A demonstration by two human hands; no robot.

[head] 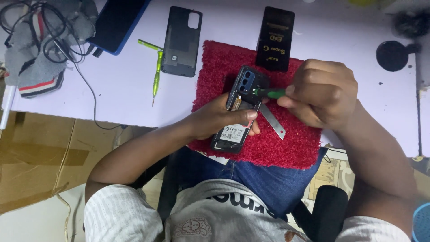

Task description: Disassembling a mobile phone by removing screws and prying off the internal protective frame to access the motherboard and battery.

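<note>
Steadying the opened phone [238, 110] on the red mat [286, 143] so it cannot slide, the left hand [219, 118] clamps its edges with curled fingers while the right hand [320, 94], fingers pinched together, holds a green-handled screwdriver [268, 93] at the camera end, tweezers [272, 121] lying beside.

Torso: white short-sleeved shirt with fine grey stripes, dark lettering and a round emblem on the chest | Legs: blue denim jeans | Forearms: bare from sleeve hems to wrists | left hand [218, 117], right hand [321, 92]: ungloved, no rings or watch
</note>
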